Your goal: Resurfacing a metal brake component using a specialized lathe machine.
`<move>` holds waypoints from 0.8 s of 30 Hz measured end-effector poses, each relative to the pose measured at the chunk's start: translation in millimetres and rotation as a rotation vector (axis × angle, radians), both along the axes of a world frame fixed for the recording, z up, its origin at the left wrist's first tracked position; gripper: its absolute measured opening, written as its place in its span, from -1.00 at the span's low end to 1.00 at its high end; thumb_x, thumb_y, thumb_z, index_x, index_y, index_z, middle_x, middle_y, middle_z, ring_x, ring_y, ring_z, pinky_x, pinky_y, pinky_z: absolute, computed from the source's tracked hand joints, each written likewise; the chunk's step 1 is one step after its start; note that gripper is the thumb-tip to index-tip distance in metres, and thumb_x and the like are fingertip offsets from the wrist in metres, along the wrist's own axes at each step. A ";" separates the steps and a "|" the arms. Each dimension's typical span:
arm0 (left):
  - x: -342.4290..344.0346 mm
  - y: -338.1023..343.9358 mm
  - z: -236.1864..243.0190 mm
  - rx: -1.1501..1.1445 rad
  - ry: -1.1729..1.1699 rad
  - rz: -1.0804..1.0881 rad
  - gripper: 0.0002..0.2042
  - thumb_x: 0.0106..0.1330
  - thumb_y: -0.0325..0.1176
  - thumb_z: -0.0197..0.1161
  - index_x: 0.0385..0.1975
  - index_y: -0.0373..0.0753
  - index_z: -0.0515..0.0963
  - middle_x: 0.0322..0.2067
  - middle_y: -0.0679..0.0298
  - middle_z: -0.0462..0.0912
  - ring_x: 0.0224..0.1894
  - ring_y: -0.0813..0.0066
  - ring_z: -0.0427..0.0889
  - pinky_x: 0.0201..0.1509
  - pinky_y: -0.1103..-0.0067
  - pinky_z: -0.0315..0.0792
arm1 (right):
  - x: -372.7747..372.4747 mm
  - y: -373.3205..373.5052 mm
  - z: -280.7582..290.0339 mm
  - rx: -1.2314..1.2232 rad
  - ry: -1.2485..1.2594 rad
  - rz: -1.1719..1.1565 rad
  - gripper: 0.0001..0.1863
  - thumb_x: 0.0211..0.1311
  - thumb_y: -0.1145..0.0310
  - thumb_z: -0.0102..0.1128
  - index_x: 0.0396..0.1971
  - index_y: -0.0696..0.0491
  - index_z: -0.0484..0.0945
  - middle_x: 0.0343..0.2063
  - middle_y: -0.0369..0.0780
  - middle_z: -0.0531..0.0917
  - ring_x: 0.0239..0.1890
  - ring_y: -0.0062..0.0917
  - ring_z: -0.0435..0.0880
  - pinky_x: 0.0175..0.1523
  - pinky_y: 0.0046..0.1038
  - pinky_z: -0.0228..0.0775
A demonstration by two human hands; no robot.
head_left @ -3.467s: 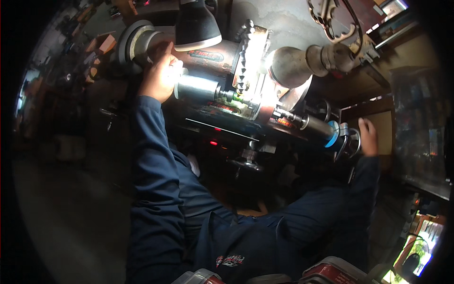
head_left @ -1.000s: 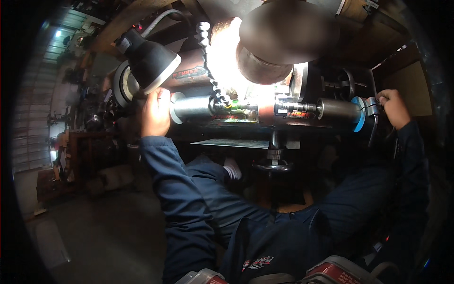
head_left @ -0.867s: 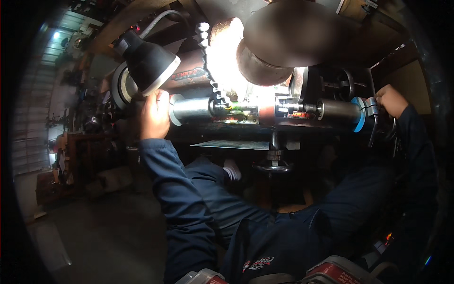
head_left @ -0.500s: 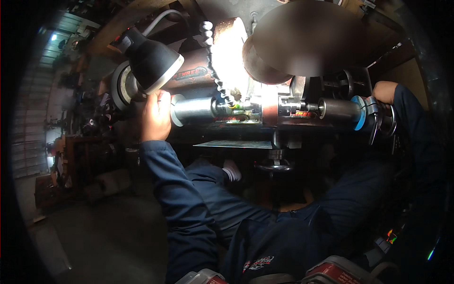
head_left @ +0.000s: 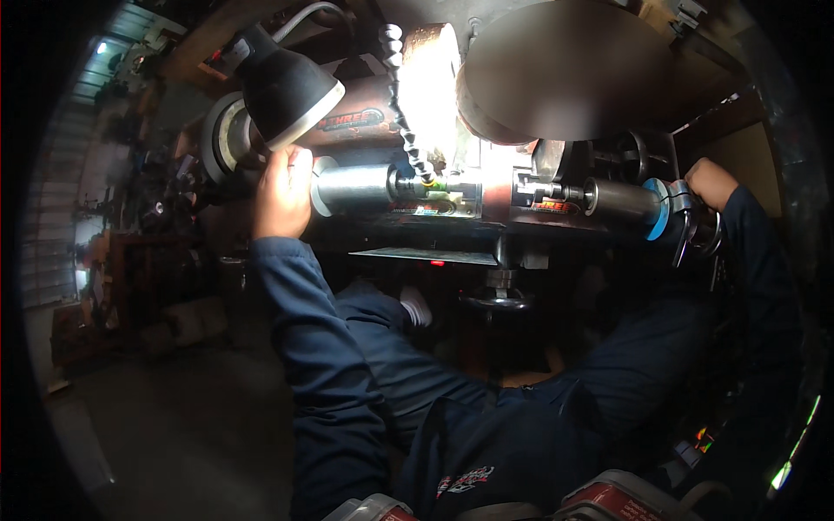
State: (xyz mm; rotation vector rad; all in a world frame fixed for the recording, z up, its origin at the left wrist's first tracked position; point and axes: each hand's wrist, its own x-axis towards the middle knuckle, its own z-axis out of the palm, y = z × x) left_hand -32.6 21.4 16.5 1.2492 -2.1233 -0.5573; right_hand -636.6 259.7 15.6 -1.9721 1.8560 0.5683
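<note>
My left hand [head_left: 285,191] is raised to the machine, beside the left end of a shiny metal cylinder [head_left: 360,187] and just under the lamp head. Its fingers are curled, and what they hold is hidden from view. At the machine's right end, my right hand [head_left: 712,182] is closed at the upper rim of a metal handwheel [head_left: 712,234]. Next to that wheel are a clamp with a lever [head_left: 685,213], a blue ring [head_left: 662,208] and a second metal cylinder [head_left: 618,201]. Between the cylinders, a brightly lit shaft assembly [head_left: 465,187] lies in line with both.
A black lamp [head_left: 282,87] hangs over the left side. A grey segmented hose [head_left: 398,95] points down at the lit middle. Below, a flat metal plate [head_left: 417,255] juts toward me, with a lower handwheel [head_left: 495,300] beside it. A large round shape [head_left: 560,74] behind is blurred.
My right hand has shifted slightly down along the handwheel. The left hand keeps its place by the cylinder. The whole view has tilted a little, and a red spot shows under the plate.
</note>
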 end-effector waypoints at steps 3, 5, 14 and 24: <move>4.6 0.7 4.0 0.033 0.038 -0.021 -0.79 0.41 -0.28 0.06 -0.23 -0.34 0.45 -0.36 0.02 0.59 -0.30 0.15 0.60 -0.16 0.39 0.43 | 56.0 4.9 20.3 -0.212 -0.378 -0.700 -0.82 0.04 0.47 0.12 -0.66 0.22 0.59 -0.64 -0.05 0.58 -0.53 -0.32 0.62 -0.36 -0.41 0.43; 1.9 -2.2 0.8 0.038 0.039 -0.019 -0.79 0.41 -0.29 0.06 -0.22 -0.34 0.45 -0.36 0.02 0.59 -0.30 0.16 0.60 -0.16 0.40 0.44 | 44.7 19.4 12.3 -0.371 -0.320 -0.692 -0.78 0.18 0.41 0.08 -0.47 0.24 0.63 -0.49 -0.01 0.63 -0.35 -0.25 0.65 -0.21 -0.37 0.43; 5.7 1.4 1.0 0.053 0.060 0.014 -0.77 0.44 -0.24 0.05 -0.23 -0.32 0.45 -0.42 0.15 0.57 -0.37 0.40 0.55 -0.21 0.47 0.43 | 134.7 59.1 11.4 -1.020 0.024 -0.687 -0.68 0.45 0.29 -0.10 0.01 0.12 0.52 -0.09 -0.07 0.65 -0.02 -0.19 0.63 0.02 -0.29 0.43; 3.4 3.3 -0.4 0.047 0.113 -0.023 -0.80 0.43 -0.28 0.06 -0.19 -0.31 0.44 -0.40 0.17 0.57 -0.36 0.41 0.56 -0.21 0.48 0.43 | 172.2 79.0 -31.8 -1.457 -0.108 -0.641 -0.54 0.42 0.32 -0.19 0.22 0.23 0.25 0.03 0.10 0.49 0.05 -0.16 0.56 0.15 -0.26 0.35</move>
